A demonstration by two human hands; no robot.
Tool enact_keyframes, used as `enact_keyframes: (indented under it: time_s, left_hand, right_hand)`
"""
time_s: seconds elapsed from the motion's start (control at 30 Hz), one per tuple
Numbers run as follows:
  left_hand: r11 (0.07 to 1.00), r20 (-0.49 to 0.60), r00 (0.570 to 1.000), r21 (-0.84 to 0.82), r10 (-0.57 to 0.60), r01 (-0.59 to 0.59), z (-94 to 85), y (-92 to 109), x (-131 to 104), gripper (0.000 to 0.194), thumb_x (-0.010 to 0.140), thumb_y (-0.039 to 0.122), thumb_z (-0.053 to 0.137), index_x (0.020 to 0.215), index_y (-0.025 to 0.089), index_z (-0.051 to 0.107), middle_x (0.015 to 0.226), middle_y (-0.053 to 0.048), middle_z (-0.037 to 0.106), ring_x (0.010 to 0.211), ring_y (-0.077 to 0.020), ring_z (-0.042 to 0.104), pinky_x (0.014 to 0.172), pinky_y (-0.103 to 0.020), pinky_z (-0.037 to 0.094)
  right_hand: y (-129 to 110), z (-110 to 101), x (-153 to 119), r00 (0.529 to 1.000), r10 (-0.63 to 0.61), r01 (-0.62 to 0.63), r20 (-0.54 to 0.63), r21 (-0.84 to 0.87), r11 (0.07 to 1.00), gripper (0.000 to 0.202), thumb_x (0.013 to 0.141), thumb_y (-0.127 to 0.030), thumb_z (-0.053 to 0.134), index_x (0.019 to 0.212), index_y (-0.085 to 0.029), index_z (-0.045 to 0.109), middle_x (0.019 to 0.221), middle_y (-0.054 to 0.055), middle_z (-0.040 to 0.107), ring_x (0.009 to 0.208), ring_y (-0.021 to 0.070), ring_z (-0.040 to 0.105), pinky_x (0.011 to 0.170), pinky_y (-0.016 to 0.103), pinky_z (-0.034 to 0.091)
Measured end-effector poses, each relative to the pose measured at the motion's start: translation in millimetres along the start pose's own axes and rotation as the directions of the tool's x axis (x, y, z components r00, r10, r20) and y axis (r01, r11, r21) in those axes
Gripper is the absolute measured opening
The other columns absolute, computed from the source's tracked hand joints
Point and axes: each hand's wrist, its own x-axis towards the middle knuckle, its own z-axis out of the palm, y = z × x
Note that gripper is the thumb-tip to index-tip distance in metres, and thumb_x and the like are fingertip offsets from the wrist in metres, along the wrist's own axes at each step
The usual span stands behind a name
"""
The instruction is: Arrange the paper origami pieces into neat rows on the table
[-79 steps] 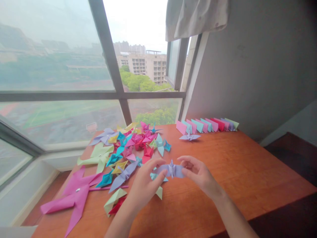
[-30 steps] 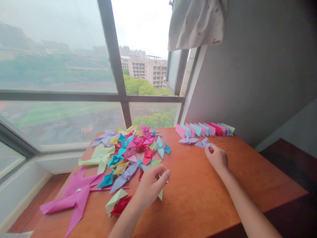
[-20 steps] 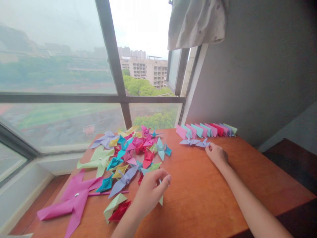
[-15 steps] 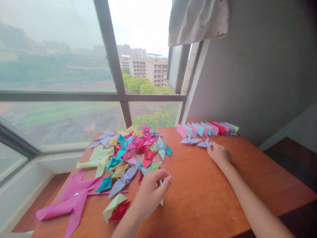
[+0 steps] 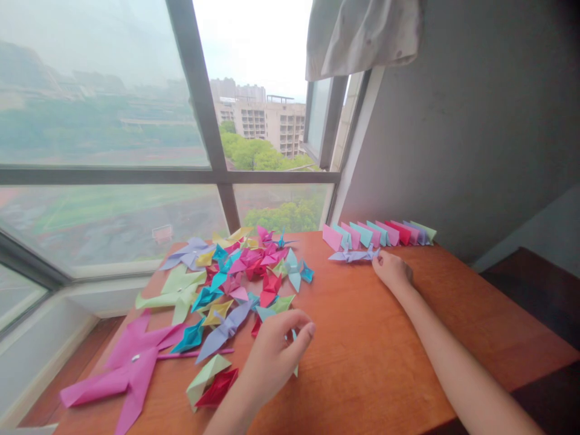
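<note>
From my head view, my right hand (image 5: 393,272) pinches one end of a pale lavender paper crane (image 5: 368,255), crisply creased, pointed, at that hand's ten o'clock on the glossy wood-grained surface (image 5: 362,350); my left hand (image 5: 281,345) curls loosely, thumb and fingers parted.

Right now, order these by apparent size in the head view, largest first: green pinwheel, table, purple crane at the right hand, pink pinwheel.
Table
Pink pinwheel (nearness may enlarge it)
Green pinwheel
Purple crane, at the right hand

The rightmost crane (image 5: 369,254) is lavender, the front pinwheel (image 5: 144,362) magenta.
</note>
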Motion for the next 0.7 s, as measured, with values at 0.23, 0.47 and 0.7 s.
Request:
enact_keyframes:
  time_s: [0.23,0.47,0.7]
  left_hand:
    - [1.000,-0.001,1.000,-0.009,0.008,-0.008,-0.5,-0.2,-0.6,0.028,0.094,0.036,0.052,0.077,0.019,0.068,0.074,-0.003,0.067,0.071,-0.0169,0.059,0.063,-0.023,0.040]
    - [1.000,-0.004,1.000,0.007,0.002,-0.002,-0.4,1.3,-0.9,0.028,0.093,0.036,0.053,0.076,0.019,0.068,0.073,-0.003,0.067,0.070,-0.0170,0.059,0.062,-0.023,0.040]
    - [1.000,0.001,1.000,0.003,0.002,-0.002,-0.9,0.3,-0.2,0.029,0.093,0.039,0.053,0.077,0.019,0.068,0.074,-0.004,0.067,0.071,-0.0177,0.060,0.064,-0.024,0.041]
  right_hand:
    - [-5.1,-2.7,-1.4,1.000,0.020,-0.020,-0.013,0.033,0.999,0.036,0.091,-0.048,0.046,0.099,-0.023,0.071,0.097,0.011,0.071,0.089,0.0249,0.066,0.070,0.029,0.043]
    - [-7.2,-2.0,0.8,0.999,0.049,-0.048,-0.017,0.030,0.998,0.041,0.089,-0.055,0.047,0.102,-0.023,0.069,0.096,0.012,0.071,0.091,0.0274,0.066,0.073,0.033,0.046]
    - [-9.8,-1.8,6.0,0.999,0.042,-0.042,-0.033,0.015,0.999,0.045,0.090,-0.057,0.045,0.106,-0.023,0.069,0.100,0.014,0.071,0.092,0.0282,0.066,0.074,0.035,0.047]
